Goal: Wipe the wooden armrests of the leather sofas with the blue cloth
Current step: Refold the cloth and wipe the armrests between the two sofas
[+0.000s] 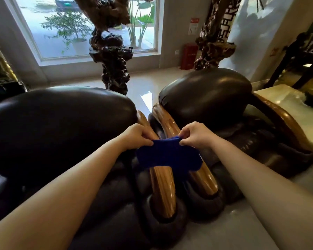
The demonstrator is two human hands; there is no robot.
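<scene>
While the blue cloth (167, 156) hangs stretched over the two wooden armrests, both hands pinch its top edge: the left hand (136, 137) at the left corner, the right hand (197, 135) at the right. Below it run the left armrest (162, 188) and right armrest (203, 179), side by side between two dark leather sofas (58, 127), with a carved root sculpture (114, 56) before the window (61, 27)

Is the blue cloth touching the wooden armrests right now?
Cannot tell: in the head view, the blue cloth, held by both hands, overlaps both wooden armrests, hiding any contact or gap.
</scene>
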